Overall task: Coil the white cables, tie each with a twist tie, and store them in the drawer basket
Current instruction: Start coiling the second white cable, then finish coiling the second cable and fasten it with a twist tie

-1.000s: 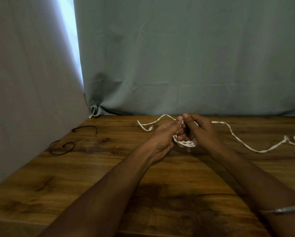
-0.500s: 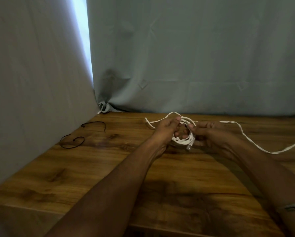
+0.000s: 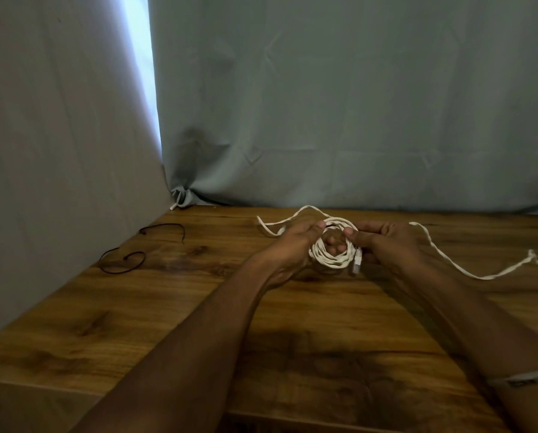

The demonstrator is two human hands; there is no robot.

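Just above the wooden surface (image 3: 292, 354), the left hand (image 3: 292, 245) grips one side of the white cable coil (image 3: 330, 248) with curled fingers, and the right hand (image 3: 386, 242) pinches the other side, a plug hanging by it. Coiling looks partly done: a long tail runs right of the coil out of view. Left of it lie two black twist ties (image 3: 122, 260); no drawer basket shows.

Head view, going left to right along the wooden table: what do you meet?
Two black twist ties → left hand → coiled white cable → right hand → loose white cable tail.
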